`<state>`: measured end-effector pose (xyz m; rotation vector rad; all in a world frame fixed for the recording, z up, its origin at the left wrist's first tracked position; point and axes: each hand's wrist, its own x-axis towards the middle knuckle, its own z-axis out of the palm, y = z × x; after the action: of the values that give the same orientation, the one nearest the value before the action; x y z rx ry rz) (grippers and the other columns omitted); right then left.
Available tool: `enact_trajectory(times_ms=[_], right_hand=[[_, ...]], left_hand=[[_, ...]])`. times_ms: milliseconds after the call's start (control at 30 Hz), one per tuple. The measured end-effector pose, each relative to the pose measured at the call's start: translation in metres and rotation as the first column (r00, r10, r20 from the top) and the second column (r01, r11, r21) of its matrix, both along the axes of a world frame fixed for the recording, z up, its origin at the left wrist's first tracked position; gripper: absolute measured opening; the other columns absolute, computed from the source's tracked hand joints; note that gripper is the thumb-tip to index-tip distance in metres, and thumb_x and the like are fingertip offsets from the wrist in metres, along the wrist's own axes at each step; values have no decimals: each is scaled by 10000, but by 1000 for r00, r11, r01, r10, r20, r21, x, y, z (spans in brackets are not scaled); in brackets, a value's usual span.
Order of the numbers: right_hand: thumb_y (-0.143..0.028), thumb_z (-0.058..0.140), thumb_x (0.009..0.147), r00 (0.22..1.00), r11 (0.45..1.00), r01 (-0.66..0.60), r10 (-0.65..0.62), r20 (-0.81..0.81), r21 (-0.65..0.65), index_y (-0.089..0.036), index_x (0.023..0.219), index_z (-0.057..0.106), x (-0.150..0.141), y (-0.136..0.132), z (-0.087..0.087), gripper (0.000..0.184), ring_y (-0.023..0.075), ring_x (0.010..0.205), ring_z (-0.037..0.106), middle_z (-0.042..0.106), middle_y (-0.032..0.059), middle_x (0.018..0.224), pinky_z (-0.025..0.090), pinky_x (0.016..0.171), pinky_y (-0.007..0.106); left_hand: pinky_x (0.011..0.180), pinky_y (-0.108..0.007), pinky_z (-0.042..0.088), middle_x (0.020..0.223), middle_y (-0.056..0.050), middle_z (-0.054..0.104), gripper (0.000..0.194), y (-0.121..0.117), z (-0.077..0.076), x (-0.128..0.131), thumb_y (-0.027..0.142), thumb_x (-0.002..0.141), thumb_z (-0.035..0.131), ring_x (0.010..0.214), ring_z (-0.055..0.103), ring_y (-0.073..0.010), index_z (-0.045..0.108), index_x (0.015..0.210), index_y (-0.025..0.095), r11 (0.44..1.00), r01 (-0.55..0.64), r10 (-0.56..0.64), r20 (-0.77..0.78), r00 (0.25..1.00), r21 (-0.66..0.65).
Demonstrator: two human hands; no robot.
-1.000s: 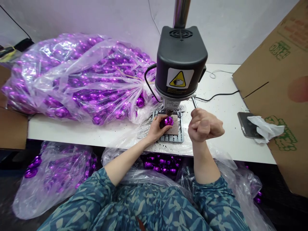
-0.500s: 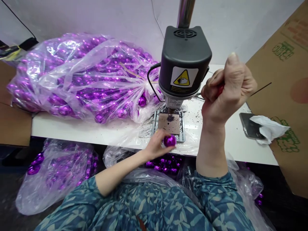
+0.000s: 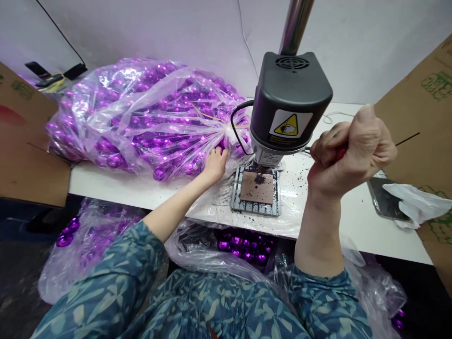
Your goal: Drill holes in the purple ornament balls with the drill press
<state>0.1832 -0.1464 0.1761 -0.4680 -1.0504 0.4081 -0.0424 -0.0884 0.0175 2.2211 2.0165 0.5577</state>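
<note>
Head view: a clear plastic bag (image 3: 141, 117) stuffed with shiny purple faceted baubles lies on its side on a white table (image 3: 353, 221), its tied mouth just left of a small bench drill press (image 3: 291, 101). The drill's slotted base plate (image 3: 257, 190) sits near the table's front edge, bare except for dark shavings — open room lies between it and the bag. The left hand (image 3: 214, 165) reaches into the bag's mouth, fingers curled in among the baubles; whether they grip one cannot be told. The right hand (image 3: 353, 150) is raised beside the drill head, fist closed tightly around the red-tipped feed lever (image 3: 339, 151).
</note>
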Motion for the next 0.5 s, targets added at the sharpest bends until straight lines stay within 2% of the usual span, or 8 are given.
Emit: enact_trajectory(times_ms=[67,133,233,300,333,367,433,500], right_hand=[[-373,650,896,1000,1000,-16,16,3,18,-192,506,424,1,0,-1,486,37,337,290,299,-66,409,171,384,250],[-356,645,903,1000,999,-14,14,14,32,-183,510,437,1,1,-2,477,29,343,301,324,-65,415,189,385,237],[-336,644,903,1000,998,-9,8,15,58,-177,512,436,2,1,-3,471,23,344,301,355,-68,421,198,382,232],[-336,640,907,1000,998,-15,14,17,68,-175,514,433,2,1,-4,472,24,343,303,358,-67,422,201,380,231],[-340,636,911,1000,997,-16,14,18,72,-175,516,429,1,0,-4,475,24,344,303,350,-66,420,202,381,230],[-348,630,916,1000,997,-11,10,22,70,-174,517,422,1,0,-4,482,23,346,304,340,-65,420,204,384,228],[-379,618,925,999,999,14,-16,35,49,-173,518,392,0,-2,-4,510,18,355,294,308,-62,420,207,396,223],[-422,612,929,998,999,45,-46,52,9,-174,518,363,0,-3,-3,540,16,365,288,286,-58,425,217,412,230]], left_hand=[[1032,-561,514,1303,-253,621,414,26,1,-2,-31,871,505,1243,604,-396,646,1233,113,995,-75,75,-6,997,-61],[1030,-556,515,1277,-227,629,408,35,0,-6,-6,850,563,1202,628,-390,657,1220,137,996,-59,64,72,995,-68],[999,-527,539,1238,-172,642,378,21,1,-13,111,864,672,1128,657,-353,665,1233,190,1000,17,-16,186,982,-4],[965,-495,561,1219,-148,658,378,0,6,-15,216,897,710,1087,668,-312,658,1270,206,996,72,-89,353,931,61],[940,-472,574,1205,-138,671,389,-12,9,-15,267,912,719,1057,676,-287,651,1290,209,992,98,-125,475,871,82],[911,-445,586,1187,-129,686,408,-24,11,-13,315,921,727,1024,684,-262,643,1306,209,988,124,-151,610,778,87],[861,-388,607,1159,-111,711,461,-45,13,-5,399,919,748,972,704,-218,629,1321,208,979,198,-140,840,525,39],[827,-337,620,1163,-99,725,505,-58,10,6,455,888,787,951,721,-188,633,1297,203,957,289,-44,961,272,-38]])
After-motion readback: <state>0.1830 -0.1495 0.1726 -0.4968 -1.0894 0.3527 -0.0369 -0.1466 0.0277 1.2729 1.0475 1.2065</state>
